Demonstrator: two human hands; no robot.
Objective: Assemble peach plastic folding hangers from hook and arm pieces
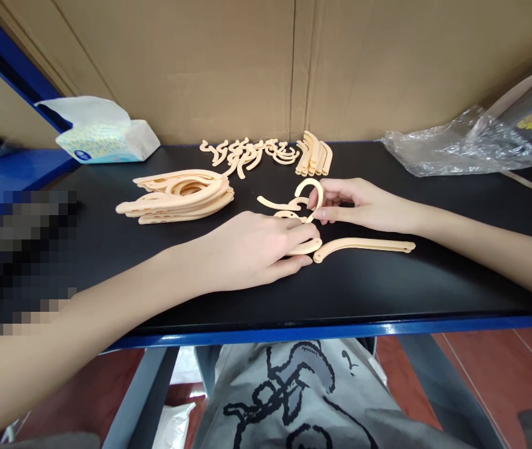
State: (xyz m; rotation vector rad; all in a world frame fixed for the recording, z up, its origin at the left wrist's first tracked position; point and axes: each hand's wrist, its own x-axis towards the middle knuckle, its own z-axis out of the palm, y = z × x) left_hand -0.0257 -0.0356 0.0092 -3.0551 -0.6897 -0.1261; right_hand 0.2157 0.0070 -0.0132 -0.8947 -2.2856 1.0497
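Note:
My right hand (340,201) pinches a cream plastic hanger hook (313,187) between thumb and fingers, its curve standing up. Closed on a cream hanger arm (305,247), my left hand (266,246) keeps it low over the black tabletop; the palm hides most of that piece. The arm's end lies close to another hanger arm (363,245) stretching rightward; whether they are joined I cannot tell. Just behind my fingers, a loose curved piece (275,204) and other hook parts rest on the table, partly covered.
A stack of hangers (176,198) lies at left. Farther back are a scattered pile of hooks (242,153) and a bundle of hanger arms (313,154). A tissue pack (106,138) stands back left, clear plastic bag (462,146) back right. The table's blue edge (294,333) runs in front.

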